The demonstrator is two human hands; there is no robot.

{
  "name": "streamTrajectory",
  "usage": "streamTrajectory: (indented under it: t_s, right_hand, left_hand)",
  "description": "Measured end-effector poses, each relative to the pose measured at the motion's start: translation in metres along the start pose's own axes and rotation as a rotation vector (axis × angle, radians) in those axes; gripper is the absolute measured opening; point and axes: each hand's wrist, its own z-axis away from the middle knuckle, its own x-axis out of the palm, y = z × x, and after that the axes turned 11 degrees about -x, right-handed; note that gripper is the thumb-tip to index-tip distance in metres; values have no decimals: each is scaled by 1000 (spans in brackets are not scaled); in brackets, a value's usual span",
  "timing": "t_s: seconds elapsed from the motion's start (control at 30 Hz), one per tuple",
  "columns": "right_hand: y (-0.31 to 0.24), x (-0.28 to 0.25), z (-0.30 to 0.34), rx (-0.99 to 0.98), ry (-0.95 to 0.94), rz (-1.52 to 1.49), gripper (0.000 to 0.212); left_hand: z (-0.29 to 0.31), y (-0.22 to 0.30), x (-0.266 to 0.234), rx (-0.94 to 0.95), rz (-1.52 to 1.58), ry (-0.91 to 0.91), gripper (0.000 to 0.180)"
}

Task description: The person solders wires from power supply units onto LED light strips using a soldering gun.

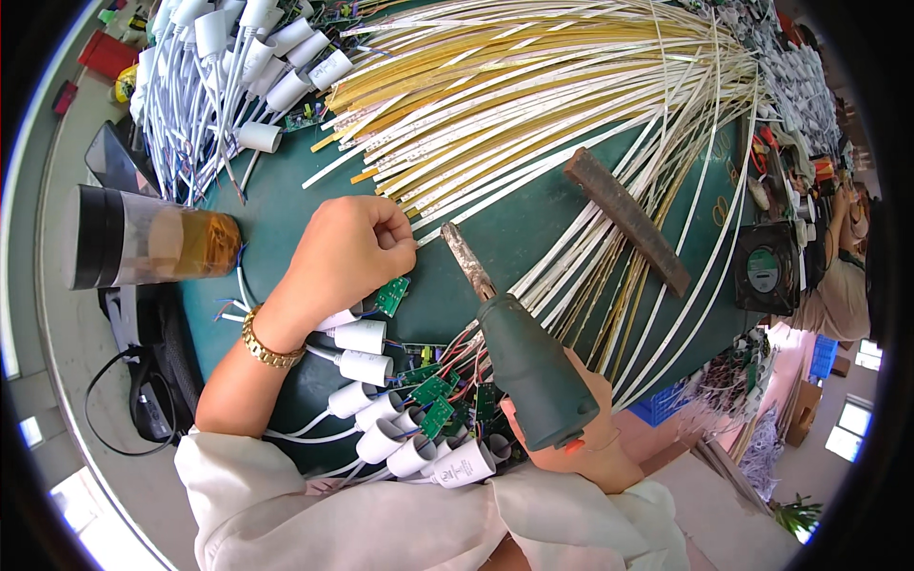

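Note:
My left hand [347, 249], with a gold watch band [270, 342] on its wrist, is closed in a pinch at the end of a white LED strip [505, 197]. The fingertips partly hide that end. In my right hand [602, 440] is a soldering iron [535, 366] with a thick dark green handle. Its worn metal tip points up and left, a little apart from my left fingers. Below my left hand lie several white cylindrical plugs [366, 367] with white cables and small green circuit boards [436, 417] on red and black wires.
Many white and yellow LED strips [552, 81] fan across the green table [305, 224]. A rusty metal bar [628, 221] lies over some. More white plugs [211, 34] pile up far left, near a black-lidded jar [157, 238]. A black fan [765, 268] stands right; another person [838, 276] sits beyond.

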Motion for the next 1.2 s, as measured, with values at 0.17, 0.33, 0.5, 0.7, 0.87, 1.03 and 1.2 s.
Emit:
streamTrajectory:
  t_s: [0.17,0.33,0.5,0.7,0.87,1.03,1.2]
  right_hand:
    - [5,-1,2,-43,47,0,61]
    - [14,-1,18,-97,70,-92,53]
    - [6,-3,14,116,75,-230,37]
    - [5,-7,2,30,106,-264,47]
    - [7,-9,-1,40,84,-383,50]
    - [3,-9,-9,-19,52,-216,52]
    - [2,-8,-10,43,90,-210,37]
  left_hand:
    - [1,0,1,-5,-68,39,8]
    - [-1,5,4,30,-105,83,5]
    - [0,5,4,13,-150,87,5]
    - [0,4,4,80,-193,102,6]
    - [-2,7,5,58,-195,95,6]
    - [-1,8,4,68,-209,106,5]
    - [-2,12,5,61,-227,93,5]
